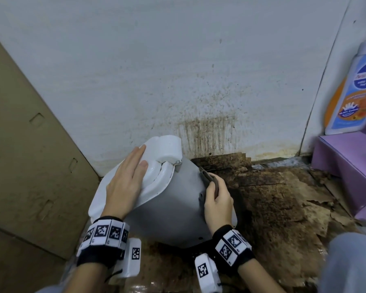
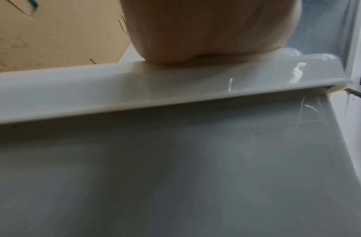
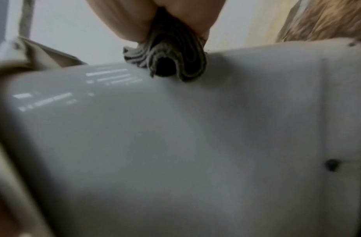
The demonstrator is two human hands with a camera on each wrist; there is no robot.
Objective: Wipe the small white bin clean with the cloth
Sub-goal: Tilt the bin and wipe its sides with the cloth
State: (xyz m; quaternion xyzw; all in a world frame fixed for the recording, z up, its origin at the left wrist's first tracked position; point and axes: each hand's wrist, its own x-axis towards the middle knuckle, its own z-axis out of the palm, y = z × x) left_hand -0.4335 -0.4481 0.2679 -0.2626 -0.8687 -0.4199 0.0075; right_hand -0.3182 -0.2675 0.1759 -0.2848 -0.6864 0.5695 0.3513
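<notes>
The small white bin is tipped over toward the left on the stained floor, its white lid facing up and left. My left hand lies flat on the lid with straight fingers, pressing it. My right hand grips a folded grey-brown cloth against the bin's right side. In the right wrist view the bunched cloth touches the bin's grey wall. The left wrist view shows my palm on the lid's edge.
A stained white wall stands right behind the bin. A cardboard panel leans at the left. A purple box and a detergent bottle stand at the right. The floor is dirty, peeling board.
</notes>
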